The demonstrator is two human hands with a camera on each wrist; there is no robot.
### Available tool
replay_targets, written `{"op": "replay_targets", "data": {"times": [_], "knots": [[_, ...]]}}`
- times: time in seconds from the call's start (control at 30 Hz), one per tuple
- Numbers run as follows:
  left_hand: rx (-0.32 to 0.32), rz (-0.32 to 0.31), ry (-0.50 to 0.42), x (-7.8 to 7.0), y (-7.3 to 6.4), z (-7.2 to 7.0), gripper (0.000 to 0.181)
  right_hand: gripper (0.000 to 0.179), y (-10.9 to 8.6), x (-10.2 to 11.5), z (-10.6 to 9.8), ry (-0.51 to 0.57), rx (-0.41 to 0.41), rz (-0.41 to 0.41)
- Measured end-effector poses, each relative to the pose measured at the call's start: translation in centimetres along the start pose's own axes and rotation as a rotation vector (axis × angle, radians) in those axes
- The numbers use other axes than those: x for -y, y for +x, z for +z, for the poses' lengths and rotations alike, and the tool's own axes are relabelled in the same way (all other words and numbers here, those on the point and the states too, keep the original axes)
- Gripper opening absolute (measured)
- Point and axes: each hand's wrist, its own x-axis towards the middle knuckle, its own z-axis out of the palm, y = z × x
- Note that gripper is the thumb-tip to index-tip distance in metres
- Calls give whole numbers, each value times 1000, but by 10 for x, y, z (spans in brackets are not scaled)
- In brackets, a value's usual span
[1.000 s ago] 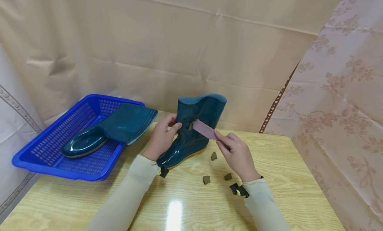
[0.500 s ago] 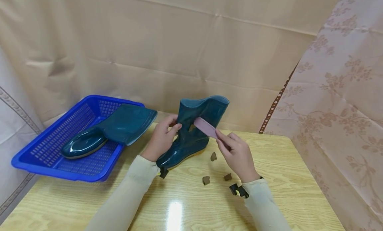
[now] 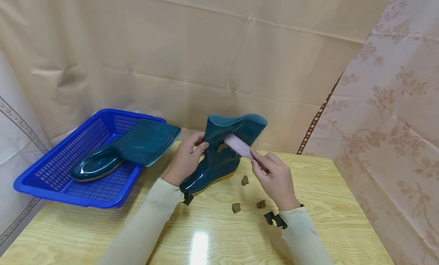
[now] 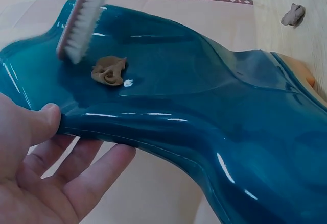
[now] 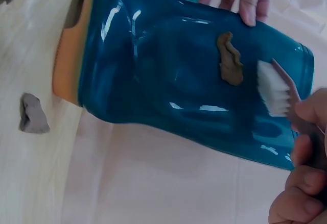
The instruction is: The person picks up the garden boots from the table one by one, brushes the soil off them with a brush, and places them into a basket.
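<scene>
A dark green rubber boot (image 3: 219, 164) stands on the table with its toe towards the lower left and its shaft leaning right. My left hand (image 3: 185, 158) grips the front edge of the shaft, thumb on the near side and fingers behind. A brown clay-like lump (image 4: 109, 71) sticks to the shaft. My right hand (image 3: 274, 179) pinches the handle of a pink brush (image 3: 238, 146). Its white bristles (image 5: 273, 89) are beside the lump, towards the boot's top opening. Whether they touch the rubber I cannot tell.
At the left a blue plastic basket (image 3: 36, 198) holds another green boot (image 3: 147, 141), its shaft reaching over the rim. Several brown lumps (image 3: 236, 207) lie on the wooden table (image 3: 308, 234) in front of the boot. A beige cloth (image 3: 171, 47) hangs behind.
The boot's shaft has tilted lower and to the right. The brush has turned from showing its back to showing its bristles, uncovering more of the lump. My left hand has barely moved.
</scene>
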Motion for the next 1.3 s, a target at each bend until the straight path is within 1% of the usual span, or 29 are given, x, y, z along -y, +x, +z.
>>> {"op": "replay_targets", "data": {"times": [0.03, 0.1, 0.2, 0.27, 0.37, 0.53, 0.67, 0.87, 1.0, 1.13, 1.3], "knots": [[1, 3, -7, 0, 0, 0, 21, 33, 0, 1, 1, 4, -9, -11], [3, 4, -22, -1, 0, 0, 21, 35, -1, 2, 5, 4, -1, -35], [9, 8, -30, 0, 0, 0, 23, 38, -2, 4, 9, -10, 33, -70], [9, 8, -26, 0, 0, 0, 23, 40, -3, 5, 10, -27, 59, -73], [8, 6, -23, 0, 0, 0, 24, 40, -4, 4, 9, -42, 84, -40], [11, -5, -47, -1, 0, 0, 23, 37, -4, 3, 3, -31, 129, 34], [-1, -11, -67, 0, 1, 0, 23, 37, -2, 5, -4, -24, 144, 37], [-30, -22, -68, -1, 1, -1, 22, 36, 0, 5, -10, -27, 137, 4], [-27, -37, -53, -1, 1, 0, 23, 40, 1, 7, -9, -19, 135, -62], [-15, -62, -55, -2, 2, 3, 27, 42, 0, 11, -3, -24, 165, -123], [-22, -81, -61, -1, 2, 4, 27, 41, -1, 11, -1, -72, 186, -117]]}}
